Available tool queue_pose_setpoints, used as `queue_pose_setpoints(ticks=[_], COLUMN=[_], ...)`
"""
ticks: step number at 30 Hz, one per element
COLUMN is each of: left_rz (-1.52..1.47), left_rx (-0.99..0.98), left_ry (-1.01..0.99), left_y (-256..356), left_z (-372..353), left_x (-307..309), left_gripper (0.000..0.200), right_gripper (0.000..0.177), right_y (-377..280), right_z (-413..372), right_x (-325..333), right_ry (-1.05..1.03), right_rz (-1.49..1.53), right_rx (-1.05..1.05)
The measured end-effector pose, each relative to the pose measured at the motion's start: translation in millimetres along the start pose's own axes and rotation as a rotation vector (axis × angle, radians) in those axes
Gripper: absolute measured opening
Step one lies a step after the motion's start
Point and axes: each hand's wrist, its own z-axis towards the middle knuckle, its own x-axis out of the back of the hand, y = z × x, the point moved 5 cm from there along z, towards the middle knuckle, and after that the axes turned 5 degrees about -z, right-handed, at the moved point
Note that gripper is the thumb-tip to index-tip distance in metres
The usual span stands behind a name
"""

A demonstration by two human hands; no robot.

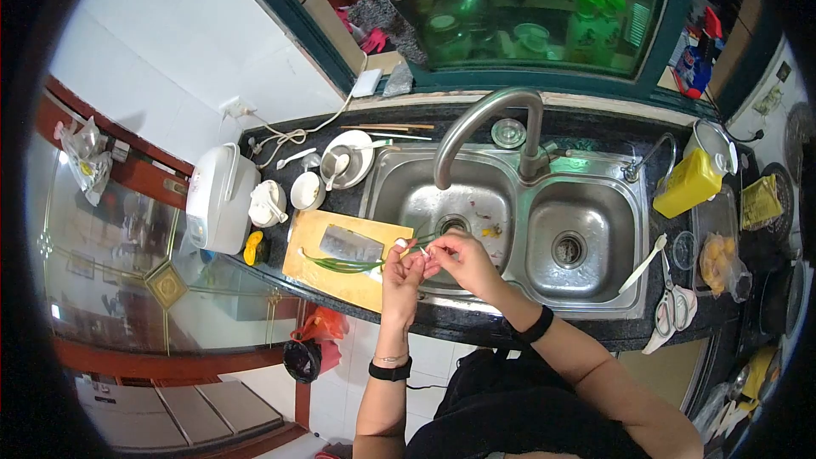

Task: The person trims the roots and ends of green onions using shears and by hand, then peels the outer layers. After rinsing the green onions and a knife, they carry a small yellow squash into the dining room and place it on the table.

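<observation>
My left hand (401, 272) is closed around a scallion (424, 252) just above the near rim of the left sink basin. Its pale end shows between my fingers, and green leaves trail behind. My right hand (463, 262) pinches at that pale end, close against my left fingertips. To the left, more scallions (336, 266) lie across a wooden cutting board (331, 287). A cleaver (348, 245) rests flat on the board, partly behind the green stalks; its handle is hidden near my left hand.
The double steel sink (520, 229) has a curved faucet (484, 119) over its left basin, with scraps inside. Bowls (306, 191) and a white rice cooker (223, 200) stand left. At right are scissors (671, 310), a yellow jug (687, 183) and a bagged yellowish food (718, 259).
</observation>
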Motion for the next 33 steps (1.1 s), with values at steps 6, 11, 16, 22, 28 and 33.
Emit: queue_pose_setpoints(ticks=[6,11,16,22,28,33], left_rz=[-0.016,-0.087,-0.133,-0.080,-0.221,-0.239], left_rx=[0.086,0.082,0.055,0.069,0.061,0.033], left_ry=[0.049,0.096,0.184,0.309,0.254,0.230], left_y=[4,-1,7,12,9,8], left_z=[-3,-2,-5,-9,-9,-9], left_x=[12,26,30,38,35,38], left_gripper=[0.028,0.026,0.024,0.022,0.027,0.033], right_gripper=[0.009,0.011,0.011,0.010,0.010,0.012], right_y=[-21,-34,-38,-23,-31,-30], right_z=[0,-6,-10,-7,-5,-4], right_x=[-7,-11,-11,-9,-24,-29], right_ry=[-0.006,-0.009,-0.027,-0.119,-0.081,-0.041], right_rz=[-0.376,-0.556,-0.439,-0.100,-0.146,-0.203], right_rx=[0.356,0.451,0.464,0.195,0.200,0.197])
